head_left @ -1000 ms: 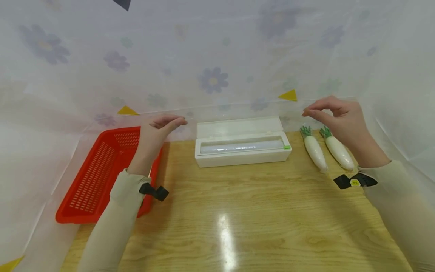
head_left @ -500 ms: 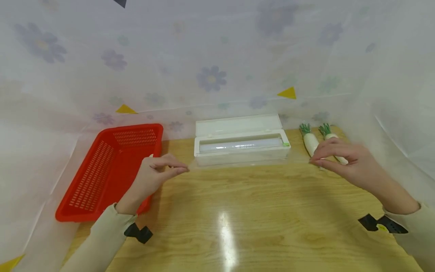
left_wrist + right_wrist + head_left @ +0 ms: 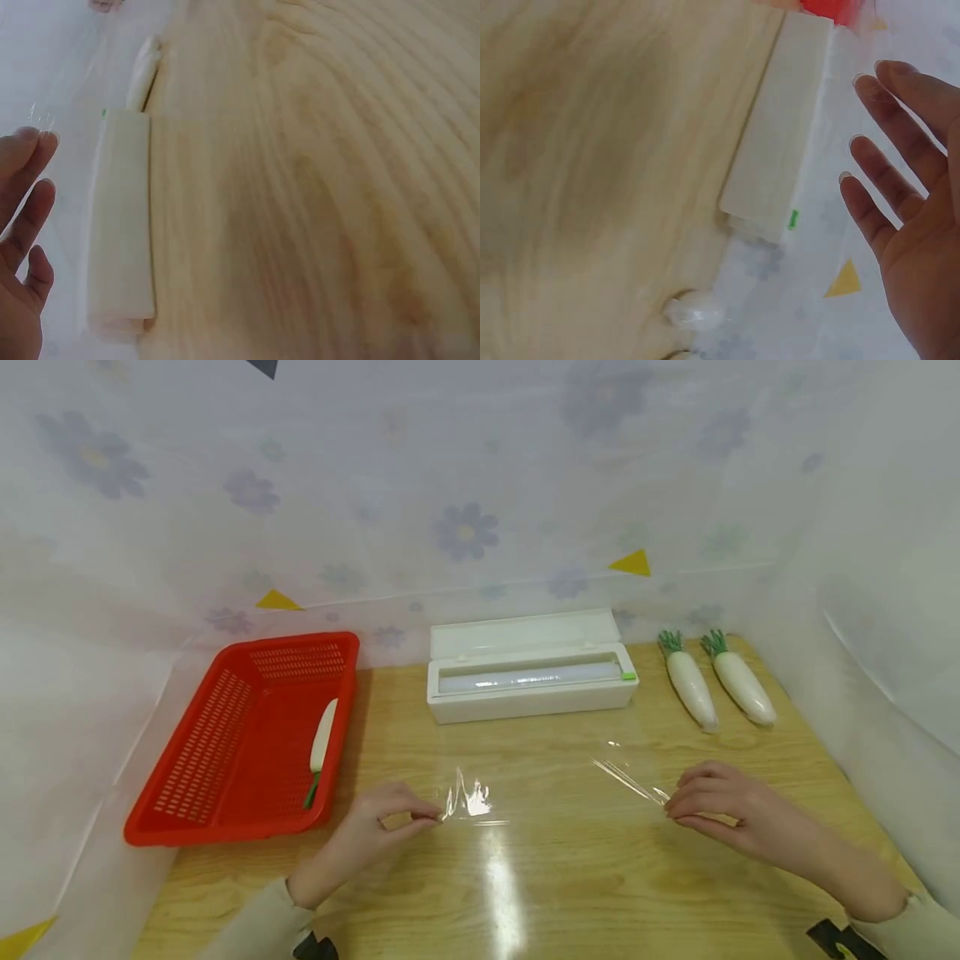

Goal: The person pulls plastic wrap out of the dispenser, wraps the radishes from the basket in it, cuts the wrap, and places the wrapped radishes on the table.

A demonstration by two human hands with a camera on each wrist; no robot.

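Observation:
A clear sheet of cling film (image 3: 476, 797) is spread between my two hands, low over the front of the table. My left hand (image 3: 378, 827) pinches its near left corner between thumb and fingers. At the near right corner, my right hand (image 3: 738, 810) pinches the film, which creases toward the fingertips. In the left wrist view, film glints at the thumb and index tips of the left hand (image 3: 26, 225). The right wrist view has thumb and index together on the right hand (image 3: 919, 180), other fingers loosely spread. Beyond the film stands a white cling film box (image 3: 532, 706), lid up, roll (image 3: 532, 678) inside.
Two white radishes (image 3: 692, 689) with green tops, shiny as if wrapped, lie right of the box. On the left, a red plastic basket (image 3: 247, 833) holds one white radish (image 3: 324, 735). A flower-patterned sheet (image 3: 465, 560) closes off the back and sides.
Both hands have come down and toward me from above the box, drawing the film over the table. The radish in the basket, earlier hidden by the left arm, now shows.

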